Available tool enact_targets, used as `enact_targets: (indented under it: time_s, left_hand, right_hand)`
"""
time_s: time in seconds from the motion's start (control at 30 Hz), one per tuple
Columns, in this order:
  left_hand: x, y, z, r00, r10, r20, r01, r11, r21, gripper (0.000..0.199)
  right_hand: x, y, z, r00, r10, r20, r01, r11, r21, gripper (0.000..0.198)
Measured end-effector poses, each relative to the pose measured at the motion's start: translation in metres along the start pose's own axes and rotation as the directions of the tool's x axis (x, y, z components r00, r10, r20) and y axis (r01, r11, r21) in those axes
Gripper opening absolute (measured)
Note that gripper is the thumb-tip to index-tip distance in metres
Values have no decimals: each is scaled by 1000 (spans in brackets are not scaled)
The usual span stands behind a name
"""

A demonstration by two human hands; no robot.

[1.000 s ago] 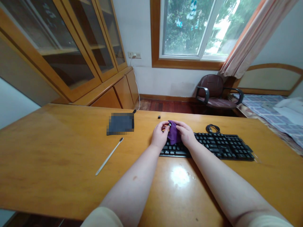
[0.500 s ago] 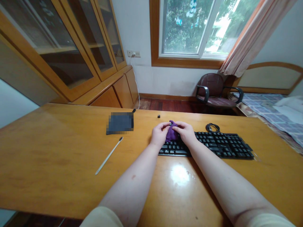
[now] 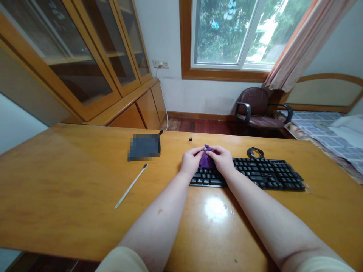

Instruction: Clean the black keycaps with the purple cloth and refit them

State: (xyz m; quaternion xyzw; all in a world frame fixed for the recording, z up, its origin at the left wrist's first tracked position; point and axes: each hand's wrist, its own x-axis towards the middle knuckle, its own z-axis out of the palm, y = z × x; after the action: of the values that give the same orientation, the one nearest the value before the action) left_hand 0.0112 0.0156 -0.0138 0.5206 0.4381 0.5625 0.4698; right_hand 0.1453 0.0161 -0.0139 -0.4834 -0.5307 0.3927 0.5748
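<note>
A purple cloth (image 3: 207, 161) is bunched between my two hands, above the left part of a black keyboard (image 3: 263, 175). My left hand (image 3: 191, 160) pinches its left side. On the right side, my right hand (image 3: 223, 159) grips it with thumb and fingers. A small pale-green bit shows between the fingertips at the top of the cloth; what it belongs to I cannot make out. My hands and the cloth hide part of the keyboard's left end. Behind the keyboard lies its coiled black cable (image 3: 255, 153).
A small black piece (image 3: 190, 139) lies near the desk's far edge. To the left are a dark pouch (image 3: 144, 147), blurred out, and a long white brush (image 3: 131, 186) with a dark tip. Beyond the wooden desk (image 3: 70, 181) stands an armchair (image 3: 256, 107).
Both hands stay almost in place on the cloth. The fingers and the cloth's folds have shifted slightly, and the view has moved a little.
</note>
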Motion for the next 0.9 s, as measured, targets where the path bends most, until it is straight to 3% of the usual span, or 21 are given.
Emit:
enact_targets:
  time_s: [0.2,0.3,0.47,0.6,0.7,0.9]
  left_hand:
    - [-1,0,1,1000,-8,-7,8,1000,26,29]
    - [0,0,0,998,64,-25,-62,993,96,26]
    - [1,-4,-3,982,183,47,-188,972,138,27]
    - [2,-11,-1,989,126,84,-130,990,51,32]
    - [4,-16,2,994,102,48,-103,995,4,37]
    - [4,-13,0,990,136,23,-136,991,9,22]
  right_hand:
    - [1,0,-2,999,-41,29,41,999,-22,19]
    - [2,-1,-1,997,-29,65,29,1000,8,21]
    - [1,-4,2,1000,7,11,-8,997,81,26]
    - [0,-8,3,1000,9,13,-10,998,69,26]
    - [-1,-9,3,1000,3,26,-5,998,60,24]
    - [2,-4,2,999,-16,32,14,997,79,24]
